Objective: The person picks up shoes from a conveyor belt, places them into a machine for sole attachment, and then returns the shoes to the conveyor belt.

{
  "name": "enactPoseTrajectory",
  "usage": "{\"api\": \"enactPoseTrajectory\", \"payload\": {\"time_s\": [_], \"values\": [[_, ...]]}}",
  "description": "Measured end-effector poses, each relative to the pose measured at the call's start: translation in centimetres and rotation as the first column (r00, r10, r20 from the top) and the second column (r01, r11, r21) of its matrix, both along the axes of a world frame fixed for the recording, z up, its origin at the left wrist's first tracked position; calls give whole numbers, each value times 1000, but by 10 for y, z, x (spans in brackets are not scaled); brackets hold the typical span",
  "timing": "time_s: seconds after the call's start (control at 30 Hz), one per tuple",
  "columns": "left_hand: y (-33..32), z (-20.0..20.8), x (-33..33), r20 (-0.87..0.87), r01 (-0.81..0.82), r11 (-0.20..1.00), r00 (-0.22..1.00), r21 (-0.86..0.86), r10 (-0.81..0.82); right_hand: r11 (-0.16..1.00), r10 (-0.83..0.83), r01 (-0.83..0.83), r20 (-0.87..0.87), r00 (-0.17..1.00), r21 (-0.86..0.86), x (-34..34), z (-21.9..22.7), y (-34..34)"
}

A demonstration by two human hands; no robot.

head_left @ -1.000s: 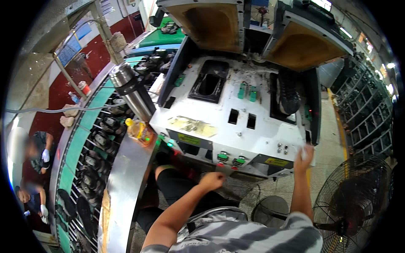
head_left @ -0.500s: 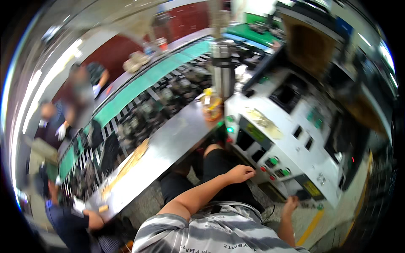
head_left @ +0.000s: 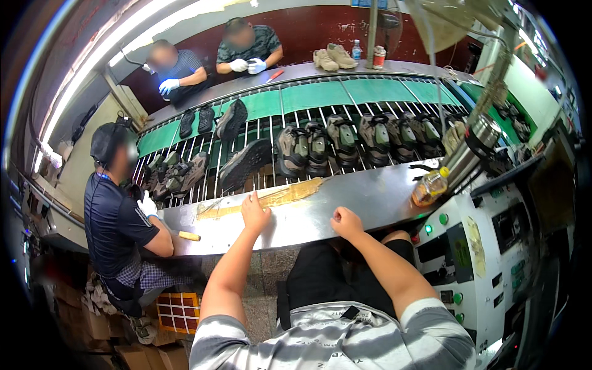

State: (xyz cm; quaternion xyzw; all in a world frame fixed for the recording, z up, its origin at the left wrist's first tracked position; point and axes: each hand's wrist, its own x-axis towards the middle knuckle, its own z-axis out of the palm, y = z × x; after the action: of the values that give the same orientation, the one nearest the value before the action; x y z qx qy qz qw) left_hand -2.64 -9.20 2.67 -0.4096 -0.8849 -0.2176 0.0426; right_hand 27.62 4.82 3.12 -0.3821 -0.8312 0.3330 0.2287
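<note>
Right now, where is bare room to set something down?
On the metal ledge, between the right hand and the bottle; also between right hand and left hand, nearer you than the brown strip. Shoes crowd the roller conveyor beyond.

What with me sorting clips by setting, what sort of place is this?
Most likely a shoe factory: shoes stand in rows on metal rods beside a green belt, gloved workers are stationed along the line, and a white machine with green buttons stands at the right.
</note>
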Motion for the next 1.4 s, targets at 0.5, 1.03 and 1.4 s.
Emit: {"api": "enactPoseTrajectory", "payload": {"time_s": [0.5, 1.03, 1.4], "values": [[116, -10, -182, -567, -185, 882, 817, -432, -106, 933, -82, 55, 63, 995, 356, -59, -43, 4], [-158, 34, -148, 900, -527, 735, 166, 427, -403, 955, -55, 47, 20, 998, 292, -67, -31, -9], [-81, 67, 143, 231, -550, 563, -557, 618, -798, 258, -208, -522, -575, 792, -813, -20, 23, -51]]}}
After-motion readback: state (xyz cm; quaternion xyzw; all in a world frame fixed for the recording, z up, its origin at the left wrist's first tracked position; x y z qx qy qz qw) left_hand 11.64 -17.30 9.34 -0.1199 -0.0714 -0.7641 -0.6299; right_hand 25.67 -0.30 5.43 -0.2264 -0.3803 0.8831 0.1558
